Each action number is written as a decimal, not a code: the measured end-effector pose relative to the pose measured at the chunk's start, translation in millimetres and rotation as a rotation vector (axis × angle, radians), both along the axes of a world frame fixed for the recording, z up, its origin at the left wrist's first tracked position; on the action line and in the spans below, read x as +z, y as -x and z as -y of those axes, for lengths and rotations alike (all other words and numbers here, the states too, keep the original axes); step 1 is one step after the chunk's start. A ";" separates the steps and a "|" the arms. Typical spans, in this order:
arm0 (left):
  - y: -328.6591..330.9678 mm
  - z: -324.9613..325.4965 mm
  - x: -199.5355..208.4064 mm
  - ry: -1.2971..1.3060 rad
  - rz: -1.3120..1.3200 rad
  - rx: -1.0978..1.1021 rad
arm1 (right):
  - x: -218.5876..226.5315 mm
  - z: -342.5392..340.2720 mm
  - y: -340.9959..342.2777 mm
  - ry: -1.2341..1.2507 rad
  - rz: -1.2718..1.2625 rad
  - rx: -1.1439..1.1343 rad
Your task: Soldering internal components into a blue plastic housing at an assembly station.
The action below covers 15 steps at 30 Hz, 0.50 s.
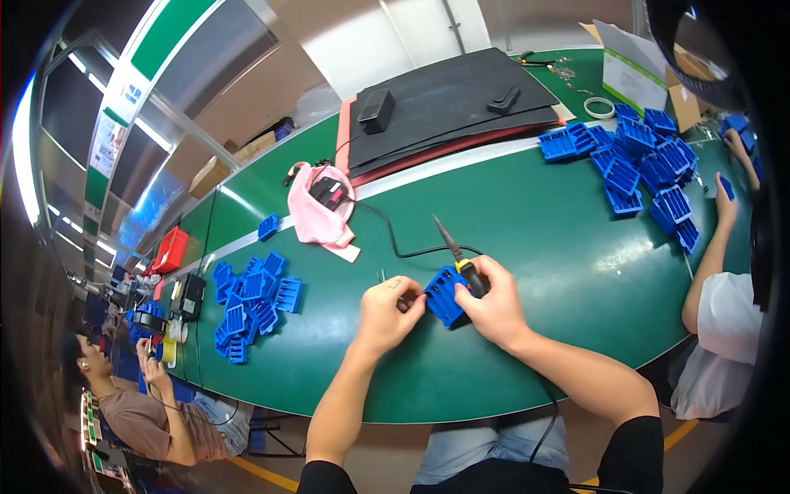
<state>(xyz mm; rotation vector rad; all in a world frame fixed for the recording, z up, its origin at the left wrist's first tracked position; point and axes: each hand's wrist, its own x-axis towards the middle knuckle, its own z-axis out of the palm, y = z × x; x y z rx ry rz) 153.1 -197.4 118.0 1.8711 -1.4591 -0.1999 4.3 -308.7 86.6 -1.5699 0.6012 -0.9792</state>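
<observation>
Here the blue tray (443,296) lies between the left grip (390,313), pinching its edge, and right grip (499,306), clasping a pointed tool (462,264).

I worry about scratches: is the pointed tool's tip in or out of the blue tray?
Out: the right hand holds the pointed tool, its tip beyond the blue tray.

Green table (576,296), perhaps white door (378,41)

black short sleeves (630,451), light blue jeans (494,446), bare hands (388,313)
</observation>
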 end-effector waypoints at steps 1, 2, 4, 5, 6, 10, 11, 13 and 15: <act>0.8 0.3 -0.5 0.012 0.020 0.014 | 1.4 0.0 1.9 0.020 0.001 0.009; 1.0 0.9 -0.8 0.011 0.017 0.006 | 0.4 0.5 2.0 0.019 -0.002 0.001; 2.0 2.4 -1.7 0.011 0.064 0.020 | -2.7 1.9 1.7 0.032 0.018 0.019; 2.9 2.8 -1.8 0.011 0.064 0.016 | -1.6 1.8 2.4 0.031 0.017 0.015; 3.8 3.1 -1.9 0.019 0.069 0.027 | 0.1 1.8 3.2 0.008 0.022 0.034; 6.4 3.2 -2.4 0.031 0.080 0.053 | -4.8 3.5 4.3 -0.085 -0.005 0.071; 6.8 2.9 -2.8 0.031 0.080 0.053 | -4.1 3.1 4.0 -0.086 -0.005 0.071; 7.4 2.5 -3.5 0.069 0.064 0.071 | -1.7 2.1 2.9 -0.117 0.018 0.046; 8.0 3.3 -3.3 0.085 0.064 0.064 | -3.7 2.6 2.9 -0.117 0.026 0.055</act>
